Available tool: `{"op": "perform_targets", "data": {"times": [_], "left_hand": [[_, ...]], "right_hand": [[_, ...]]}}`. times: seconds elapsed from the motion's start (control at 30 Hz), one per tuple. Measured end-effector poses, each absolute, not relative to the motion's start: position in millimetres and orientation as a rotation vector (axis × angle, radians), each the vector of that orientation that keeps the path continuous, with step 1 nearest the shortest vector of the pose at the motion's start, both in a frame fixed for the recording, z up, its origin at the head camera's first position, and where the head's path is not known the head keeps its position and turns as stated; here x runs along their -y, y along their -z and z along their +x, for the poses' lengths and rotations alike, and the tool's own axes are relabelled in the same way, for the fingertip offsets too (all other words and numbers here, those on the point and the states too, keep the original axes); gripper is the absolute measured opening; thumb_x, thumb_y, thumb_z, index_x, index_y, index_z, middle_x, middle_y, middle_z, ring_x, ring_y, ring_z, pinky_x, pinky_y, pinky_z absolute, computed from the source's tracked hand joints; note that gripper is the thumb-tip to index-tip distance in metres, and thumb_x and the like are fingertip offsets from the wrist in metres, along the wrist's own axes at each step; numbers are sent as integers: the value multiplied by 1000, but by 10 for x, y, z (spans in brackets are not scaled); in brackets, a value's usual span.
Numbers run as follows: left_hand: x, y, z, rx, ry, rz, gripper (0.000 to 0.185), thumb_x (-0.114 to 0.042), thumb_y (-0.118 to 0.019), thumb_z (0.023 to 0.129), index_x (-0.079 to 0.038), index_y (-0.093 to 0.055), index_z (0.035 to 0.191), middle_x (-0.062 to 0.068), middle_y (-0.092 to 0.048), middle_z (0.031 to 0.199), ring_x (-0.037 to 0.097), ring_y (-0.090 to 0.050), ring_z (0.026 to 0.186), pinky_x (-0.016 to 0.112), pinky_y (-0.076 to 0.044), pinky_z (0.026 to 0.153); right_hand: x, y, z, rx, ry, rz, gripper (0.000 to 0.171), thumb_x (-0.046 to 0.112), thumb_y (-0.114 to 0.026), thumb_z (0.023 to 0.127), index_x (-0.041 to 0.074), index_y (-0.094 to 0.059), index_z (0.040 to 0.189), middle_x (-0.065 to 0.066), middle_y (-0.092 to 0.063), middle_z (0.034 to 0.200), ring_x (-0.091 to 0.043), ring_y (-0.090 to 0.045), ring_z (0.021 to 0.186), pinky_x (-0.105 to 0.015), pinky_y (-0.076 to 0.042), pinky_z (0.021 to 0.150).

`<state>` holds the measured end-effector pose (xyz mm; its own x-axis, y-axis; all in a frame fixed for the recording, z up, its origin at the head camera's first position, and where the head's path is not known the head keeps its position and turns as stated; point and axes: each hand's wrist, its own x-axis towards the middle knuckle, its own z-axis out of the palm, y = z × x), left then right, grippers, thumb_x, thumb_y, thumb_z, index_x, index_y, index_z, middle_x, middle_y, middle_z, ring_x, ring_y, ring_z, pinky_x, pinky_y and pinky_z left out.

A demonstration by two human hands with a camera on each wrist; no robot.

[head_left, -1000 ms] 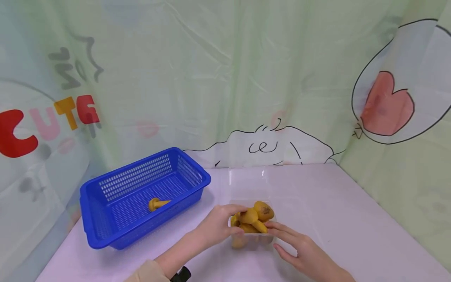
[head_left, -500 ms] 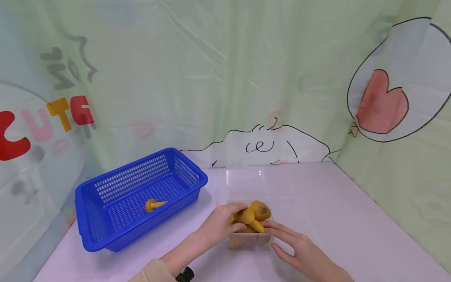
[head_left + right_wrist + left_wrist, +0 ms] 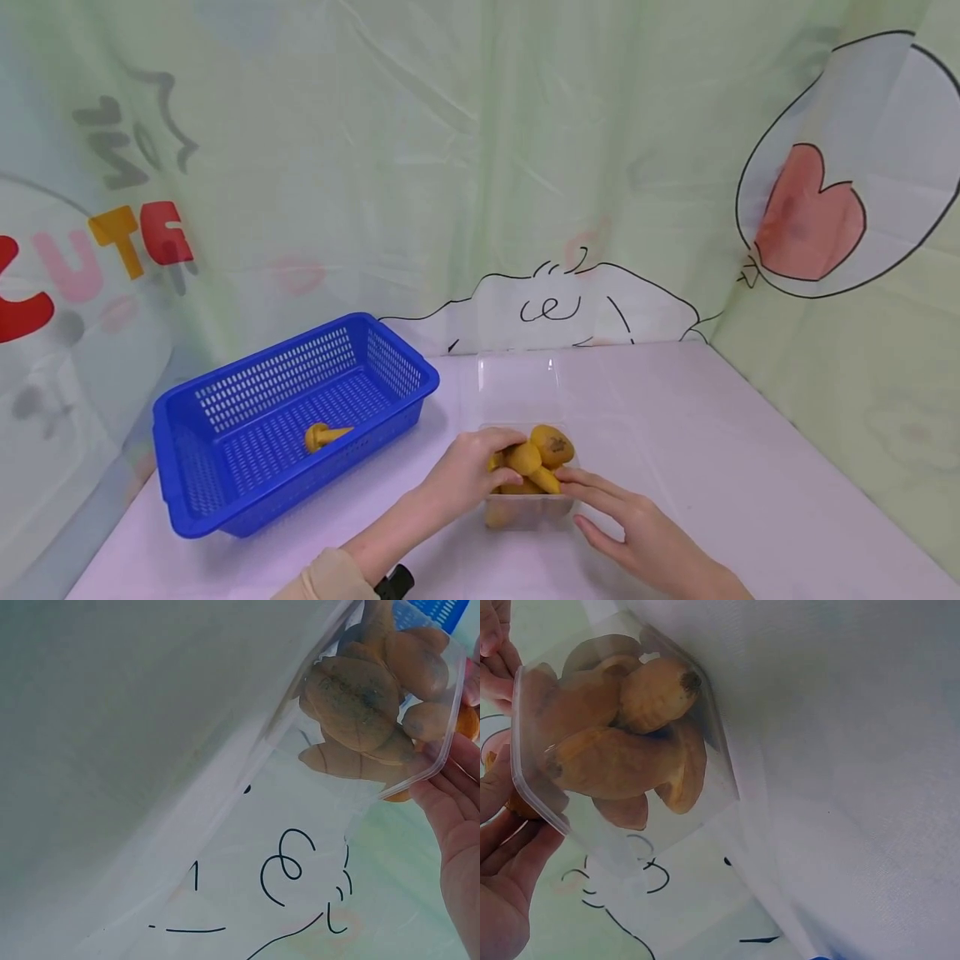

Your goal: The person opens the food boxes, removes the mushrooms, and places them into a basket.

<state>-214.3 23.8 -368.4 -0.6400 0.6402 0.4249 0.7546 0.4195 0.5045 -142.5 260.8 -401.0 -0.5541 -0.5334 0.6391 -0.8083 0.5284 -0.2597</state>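
Observation:
A clear plastic box (image 3: 525, 515) full of yellow-brown mushrooms stands on the table in the head view. My left hand (image 3: 467, 471) reaches over its left side, thumb and fingers curled round a mushroom (image 3: 525, 459) on top of the heap. Against the right rim, my right hand (image 3: 641, 523) lays its nearly straight fingers near that mushroom's stem, thumb held apart. A larger round mushroom cap (image 3: 553, 446) with a dark patch lies at the back right of the pile. Through the box wall, more mushrooms (image 3: 615, 761) show in the left wrist view and other mushrooms (image 3: 352, 705) in the right wrist view.
A blue perforated basket (image 3: 300, 496) stands to the left, with a single mushroom (image 3: 324, 436) inside. Behind the box lies its clear open lid (image 3: 517, 383). A printed curtain (image 3: 420, 167) closes off the back and sides of the pale table (image 3: 720, 467).
The head view has shifted slightly, so the scene sits a little further left. Both hands keep nearly the same position at the box.

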Motion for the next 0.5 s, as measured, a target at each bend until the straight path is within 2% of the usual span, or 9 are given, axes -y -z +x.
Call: {"op": "perform_targets", "data": {"times": [0.3,0.5], "left_hand": [[-209,3688,-2147,2446,1042,-1224,38,-13,-72,78,-3,-63,114,6,-64,111,13,-60,100,16,-47,83],[-180,3678,-2147,2421,1045,-1217,37,-13,-71,78,-2,-64,112,6,-64,110,12,-61,97,15,-47,83]], "right_hand": [[-2595,4020,-1445,2262,-769,1081,49,0,-71,78,4,-56,124,-10,-56,125,-21,-55,111,-12,-37,93],[-2596,4016,-1444,2266,-761,1060,44,4,-70,80,5,-58,123,-9,-57,123,-20,-55,111,-12,-37,93]]}}
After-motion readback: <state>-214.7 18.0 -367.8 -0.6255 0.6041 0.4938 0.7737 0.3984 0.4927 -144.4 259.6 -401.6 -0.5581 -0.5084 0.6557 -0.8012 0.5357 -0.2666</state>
